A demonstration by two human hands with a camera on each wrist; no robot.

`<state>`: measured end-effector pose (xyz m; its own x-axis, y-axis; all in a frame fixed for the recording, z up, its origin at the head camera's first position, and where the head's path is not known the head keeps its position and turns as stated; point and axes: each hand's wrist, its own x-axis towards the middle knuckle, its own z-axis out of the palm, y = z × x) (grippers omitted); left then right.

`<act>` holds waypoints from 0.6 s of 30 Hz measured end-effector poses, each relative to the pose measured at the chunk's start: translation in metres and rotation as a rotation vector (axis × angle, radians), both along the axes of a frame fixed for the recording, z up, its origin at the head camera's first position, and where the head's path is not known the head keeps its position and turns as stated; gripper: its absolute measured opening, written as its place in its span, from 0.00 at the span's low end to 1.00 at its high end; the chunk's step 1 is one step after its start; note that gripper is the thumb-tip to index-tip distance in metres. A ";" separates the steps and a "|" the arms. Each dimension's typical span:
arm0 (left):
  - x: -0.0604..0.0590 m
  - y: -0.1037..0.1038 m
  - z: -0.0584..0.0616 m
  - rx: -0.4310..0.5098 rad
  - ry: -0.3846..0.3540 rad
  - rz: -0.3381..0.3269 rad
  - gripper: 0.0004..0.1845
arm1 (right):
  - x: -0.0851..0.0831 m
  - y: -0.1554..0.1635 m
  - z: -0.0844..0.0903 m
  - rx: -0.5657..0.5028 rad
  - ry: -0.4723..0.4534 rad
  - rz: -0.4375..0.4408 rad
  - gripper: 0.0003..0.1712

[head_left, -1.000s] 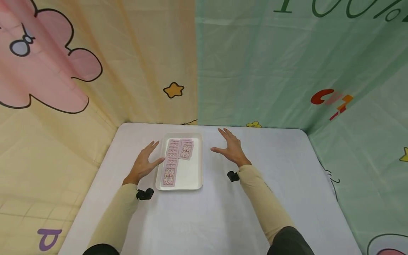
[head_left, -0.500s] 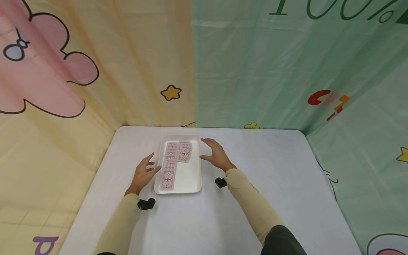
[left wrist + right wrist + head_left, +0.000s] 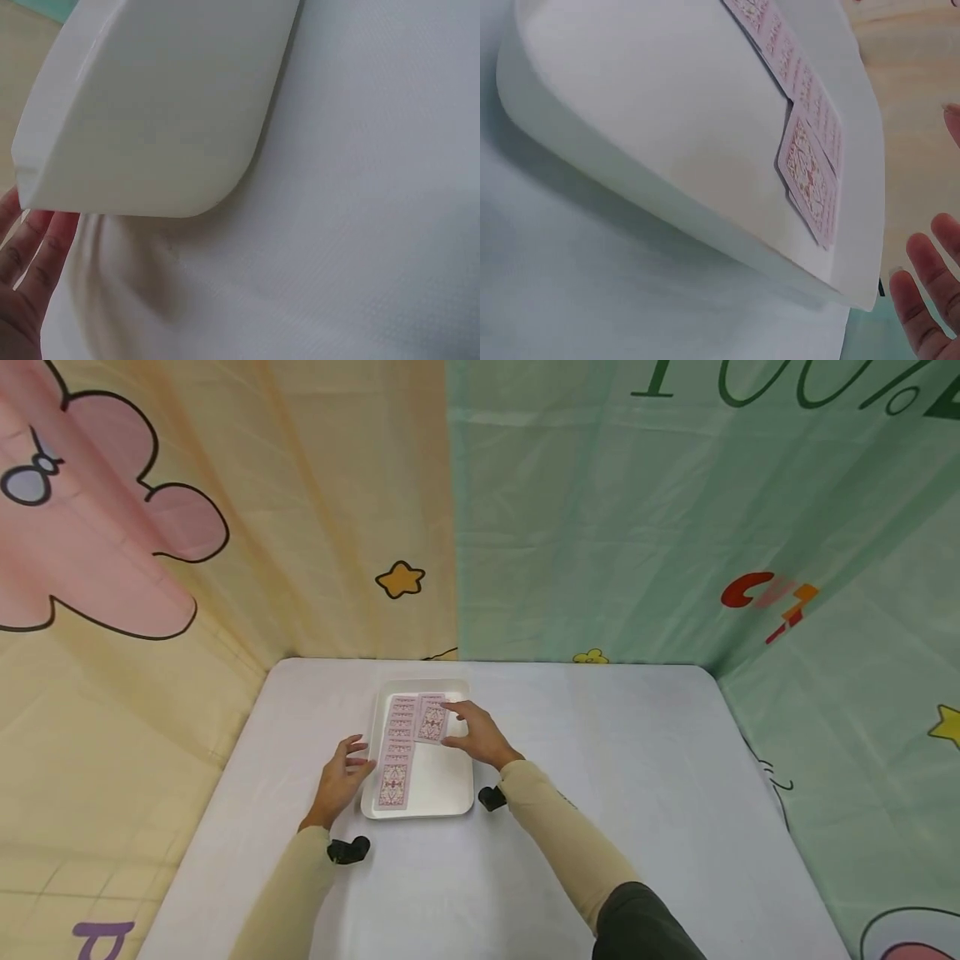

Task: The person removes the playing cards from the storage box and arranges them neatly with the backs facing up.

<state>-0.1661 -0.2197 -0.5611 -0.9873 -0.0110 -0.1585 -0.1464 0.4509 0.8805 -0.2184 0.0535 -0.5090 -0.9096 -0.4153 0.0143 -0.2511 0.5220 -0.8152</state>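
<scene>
A white tray [image 3: 420, 808] lies on the table, holding pink-backed cards. One column of overlapping cards [image 3: 397, 750] runs down its left side, and a small stack [image 3: 431, 720] sits at the top middle. My right hand [image 3: 459, 727] reaches over the tray's right side, its loosely spread fingers [image 3: 452, 707] at the small stack's right edge; no grip shows. My left hand [image 3: 352, 762] rests by the tray's left rim with relaxed fingers [image 3: 30, 247]. The right wrist view shows the tray [image 3: 667, 112], the cards [image 3: 810, 169] and straight fingertips [image 3: 922, 307].
The white table [image 3: 600, 827] is walled in by a yellow curtain [image 3: 225, 527] on the left and a green one [image 3: 637, 527] behind and on the right. Black wrist cameras [image 3: 348, 850] sit under both sleeves.
My right hand has moved left from beside the tray to over it, reaching the small stack. My left hand has drawn in to the tray's left rim.
</scene>
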 end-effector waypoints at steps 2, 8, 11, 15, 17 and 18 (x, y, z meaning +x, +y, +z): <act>0.001 0.000 -0.002 -0.002 -0.003 -0.002 0.32 | 0.001 -0.006 -0.002 -0.013 -0.019 0.009 0.37; 0.004 0.000 -0.008 -0.025 -0.002 -0.009 0.28 | 0.004 -0.020 -0.010 0.010 -0.030 0.020 0.34; 0.008 -0.001 -0.012 -0.050 0.014 -0.006 0.26 | 0.006 -0.026 -0.014 0.023 -0.033 0.021 0.34; 0.010 -0.001 -0.015 -0.079 0.022 0.000 0.24 | 0.008 -0.033 -0.019 0.028 -0.061 0.008 0.33; 0.011 0.000 -0.015 -0.073 0.018 0.006 0.24 | 0.008 -0.036 -0.022 0.025 -0.075 -0.004 0.32; 0.011 0.001 -0.015 -0.070 0.018 0.012 0.23 | 0.009 -0.037 -0.023 0.021 -0.081 -0.011 0.32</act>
<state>-0.1553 -0.2188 -0.5761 -0.9897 -0.0332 -0.1395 -0.1368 0.5097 0.8494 -0.2098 0.0161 -0.5324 -0.9117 -0.4050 -0.0684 -0.1791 0.5418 -0.8212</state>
